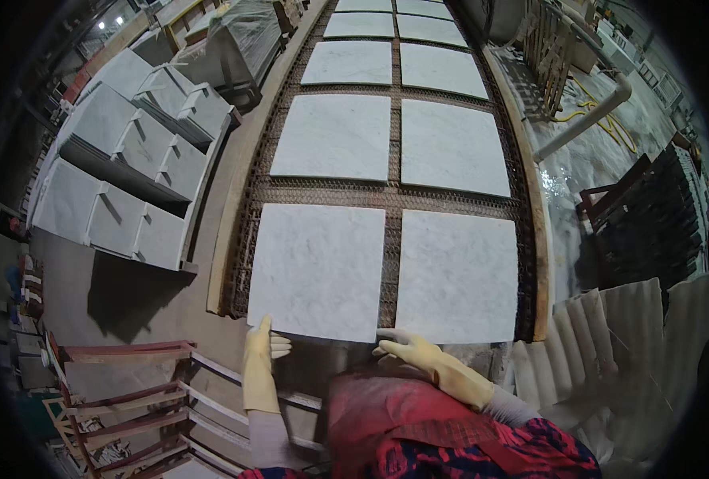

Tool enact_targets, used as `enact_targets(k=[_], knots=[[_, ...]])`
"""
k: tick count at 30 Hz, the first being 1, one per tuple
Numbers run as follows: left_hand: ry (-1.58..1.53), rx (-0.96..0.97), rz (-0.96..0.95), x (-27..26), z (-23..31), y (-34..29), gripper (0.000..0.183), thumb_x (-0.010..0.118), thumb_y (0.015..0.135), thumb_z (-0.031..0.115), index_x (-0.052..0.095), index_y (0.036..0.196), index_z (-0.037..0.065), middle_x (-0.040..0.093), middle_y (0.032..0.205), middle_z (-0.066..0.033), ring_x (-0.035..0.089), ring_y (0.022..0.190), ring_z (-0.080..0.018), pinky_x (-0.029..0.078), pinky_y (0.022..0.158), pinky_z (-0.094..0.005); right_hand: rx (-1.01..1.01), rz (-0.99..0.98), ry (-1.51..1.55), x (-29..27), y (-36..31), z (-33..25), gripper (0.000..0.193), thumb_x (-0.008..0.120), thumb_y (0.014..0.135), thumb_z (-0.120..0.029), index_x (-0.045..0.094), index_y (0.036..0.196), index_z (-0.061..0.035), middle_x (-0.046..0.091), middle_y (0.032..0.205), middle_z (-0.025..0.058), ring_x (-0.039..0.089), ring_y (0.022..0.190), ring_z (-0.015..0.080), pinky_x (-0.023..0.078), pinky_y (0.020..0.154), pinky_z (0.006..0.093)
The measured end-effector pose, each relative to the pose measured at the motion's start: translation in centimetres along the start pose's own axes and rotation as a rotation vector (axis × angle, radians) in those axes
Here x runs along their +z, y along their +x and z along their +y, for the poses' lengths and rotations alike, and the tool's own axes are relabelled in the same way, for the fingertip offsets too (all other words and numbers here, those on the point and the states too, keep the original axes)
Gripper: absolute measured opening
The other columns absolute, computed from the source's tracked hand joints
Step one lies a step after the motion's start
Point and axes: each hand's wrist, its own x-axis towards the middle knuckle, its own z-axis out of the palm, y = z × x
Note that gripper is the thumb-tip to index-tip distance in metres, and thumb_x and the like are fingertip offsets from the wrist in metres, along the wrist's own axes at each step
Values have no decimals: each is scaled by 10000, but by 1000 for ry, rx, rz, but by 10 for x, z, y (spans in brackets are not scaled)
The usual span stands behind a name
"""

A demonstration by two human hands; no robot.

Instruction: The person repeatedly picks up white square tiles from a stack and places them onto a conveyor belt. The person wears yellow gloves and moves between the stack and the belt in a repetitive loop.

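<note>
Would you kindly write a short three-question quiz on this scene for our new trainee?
1. Fill in: the white slabs lie on the mesh surface in ___ columns.
2. True or false: the left hand and the right hand are bare.
3. Both hands are at which nearest-row slab? (a) left (b) right

Key: 1. two. 2. false; both wear pale yellow gloves. 3. a, the left slab.

Left hand [259, 351] forward, right hand [423, 356] aslant
</note>
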Motion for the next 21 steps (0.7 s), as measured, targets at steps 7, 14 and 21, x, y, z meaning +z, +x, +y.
enact_targets(k=[7, 14, 21], knots=[[650, -18, 49, 43, 29, -43, 521, 439, 914, 424, 613, 747, -37, 643, 628, -139, 611, 489, -224, 518, 484, -332, -126, 24, 64, -57, -37, 32, 457, 463, 980, -281, 440, 1372, -48, 622, 1157, 101, 579, 1008, 158, 461, 893, 281], [879, 73, -494, 162, -29, -99, 492, 464, 878, 474, 650, 821, 22, 669, 755, -98, 632, 663, -192, 490, 603, -336, -428, 710, -656, -104, -81, 0, 359, 537, 944, -172, 536, 1295, -92, 632, 1106, 152, 614, 1011, 217, 485, 877, 294], [871, 210, -362, 221, -69, -107, 456, 473, 888, 464, 633, 824, 42, 641, 708, -69, 579, 576, -158, 470, 579, -307, -950, 1135, -1265, -231, -17, -58, 486, 660, 830, -241, 528, 1265, -68, 624, 1077, 199, 588, 1020, 364, 451, 908, 436]])
